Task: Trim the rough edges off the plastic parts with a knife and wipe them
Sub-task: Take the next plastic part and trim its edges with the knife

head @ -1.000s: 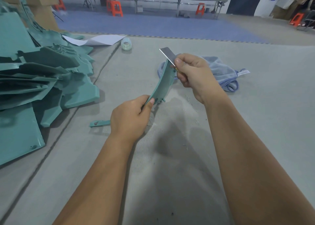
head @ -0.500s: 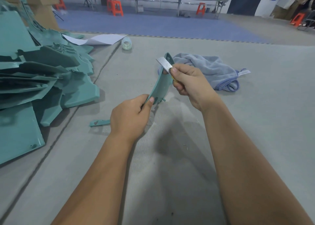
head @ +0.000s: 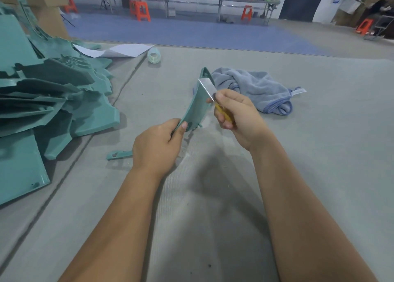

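Note:
My left hand (head: 157,147) grips the near end of a narrow curved teal plastic part (head: 197,104), which stands on edge above the grey mat. My right hand (head: 236,113) grips a knife with a yellow handle. Its flat steel blade (head: 206,88) lies against the right edge of the part, a little below the part's far tip. A crumpled grey-blue cloth (head: 255,87) lies on the mat just behind the part and my right hand.
A big heap of teal plastic parts (head: 49,98) fills the left side. One small teal piece (head: 119,154) lies left of my left hand. A clear tape roll (head: 154,55) and white paper (head: 119,50) lie farther back. Stools and long tables stand across the room.
My right hand has drawn the knife toward me down the part's right edge, from its far tip. The part's tip and more of the cloth now show. My left hand stays put.

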`<move>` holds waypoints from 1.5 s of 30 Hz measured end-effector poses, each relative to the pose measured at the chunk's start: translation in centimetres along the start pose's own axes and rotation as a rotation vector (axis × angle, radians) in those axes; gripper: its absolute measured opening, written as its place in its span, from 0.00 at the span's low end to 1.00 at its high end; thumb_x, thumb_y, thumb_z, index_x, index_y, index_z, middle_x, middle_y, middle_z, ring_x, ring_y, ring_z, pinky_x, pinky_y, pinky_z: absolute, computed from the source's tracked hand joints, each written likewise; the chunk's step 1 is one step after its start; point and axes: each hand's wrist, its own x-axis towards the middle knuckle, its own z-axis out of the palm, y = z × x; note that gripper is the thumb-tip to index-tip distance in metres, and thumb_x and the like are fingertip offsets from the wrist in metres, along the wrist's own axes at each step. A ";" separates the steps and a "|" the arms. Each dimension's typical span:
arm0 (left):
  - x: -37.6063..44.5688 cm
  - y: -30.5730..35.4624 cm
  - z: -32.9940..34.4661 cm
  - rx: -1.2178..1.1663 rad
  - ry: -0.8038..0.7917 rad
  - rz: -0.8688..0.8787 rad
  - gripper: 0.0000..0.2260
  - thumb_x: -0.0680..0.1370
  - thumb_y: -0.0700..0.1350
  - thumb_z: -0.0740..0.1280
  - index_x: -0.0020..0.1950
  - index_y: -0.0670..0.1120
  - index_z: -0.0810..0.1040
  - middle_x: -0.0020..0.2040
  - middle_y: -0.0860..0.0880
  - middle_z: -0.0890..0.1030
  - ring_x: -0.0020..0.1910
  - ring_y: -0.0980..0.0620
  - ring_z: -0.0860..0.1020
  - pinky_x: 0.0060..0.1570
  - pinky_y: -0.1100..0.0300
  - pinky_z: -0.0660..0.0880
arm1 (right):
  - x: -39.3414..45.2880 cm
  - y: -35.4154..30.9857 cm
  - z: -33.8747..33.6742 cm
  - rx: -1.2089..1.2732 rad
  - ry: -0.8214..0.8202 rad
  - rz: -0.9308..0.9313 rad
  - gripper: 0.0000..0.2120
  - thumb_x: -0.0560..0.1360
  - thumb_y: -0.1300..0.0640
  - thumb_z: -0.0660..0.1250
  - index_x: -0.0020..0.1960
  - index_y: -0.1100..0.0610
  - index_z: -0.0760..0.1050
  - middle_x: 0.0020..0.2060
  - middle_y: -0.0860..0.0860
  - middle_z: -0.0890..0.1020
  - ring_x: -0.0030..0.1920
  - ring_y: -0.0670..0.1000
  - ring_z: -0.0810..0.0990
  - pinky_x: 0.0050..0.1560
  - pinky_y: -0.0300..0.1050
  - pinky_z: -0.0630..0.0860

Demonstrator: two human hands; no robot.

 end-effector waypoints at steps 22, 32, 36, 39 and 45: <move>0.4 0.5 -1.0 -0.198 0.081 0.030 0.16 0.80 0.57 0.56 0.33 0.56 0.64 0.26 0.52 0.67 0.27 0.52 0.66 0.28 0.55 0.62 | 0.2 -1.3 2.3 -0.121 0.000 -0.058 0.14 0.81 0.61 0.61 0.36 0.55 0.73 0.28 0.52 0.71 0.28 0.47 0.66 0.29 0.36 0.63; 0.4 0.3 0.1 -0.140 -0.012 0.075 0.18 0.79 0.59 0.55 0.37 0.48 0.65 0.28 0.53 0.70 0.30 0.50 0.69 0.29 0.54 0.66 | 0.1 -2.6 2.0 -0.310 0.228 0.025 0.11 0.78 0.61 0.65 0.40 0.66 0.76 0.23 0.49 0.67 0.22 0.43 0.63 0.26 0.33 0.62; 0.4 0.2 0.2 -0.140 -0.004 0.074 0.19 0.79 0.59 0.55 0.37 0.47 0.66 0.27 0.51 0.69 0.29 0.50 0.69 0.28 0.53 0.67 | 0.4 -2.5 2.4 -0.330 0.279 0.032 0.14 0.77 0.60 0.66 0.37 0.68 0.75 0.23 0.48 0.67 0.26 0.46 0.63 0.32 0.39 0.63; 0.3 0.2 0.2 -0.127 -0.005 0.064 0.20 0.80 0.59 0.55 0.36 0.45 0.67 0.26 0.50 0.69 0.28 0.50 0.70 0.28 0.52 0.68 | 0.9 -2.5 2.6 -0.417 0.347 0.007 0.14 0.76 0.58 0.66 0.39 0.69 0.75 0.27 0.52 0.68 0.31 0.50 0.65 0.36 0.44 0.63; 0.2 0.2 0.1 -0.135 -0.012 0.085 0.18 0.80 0.58 0.55 0.37 0.47 0.65 0.25 0.50 0.67 0.28 0.50 0.68 0.28 0.54 0.65 | 2.2 -4.6 0.4 -0.646 0.561 -0.084 0.16 0.74 0.55 0.64 0.29 0.54 0.66 0.20 0.45 0.61 0.26 0.47 0.60 0.31 0.42 0.60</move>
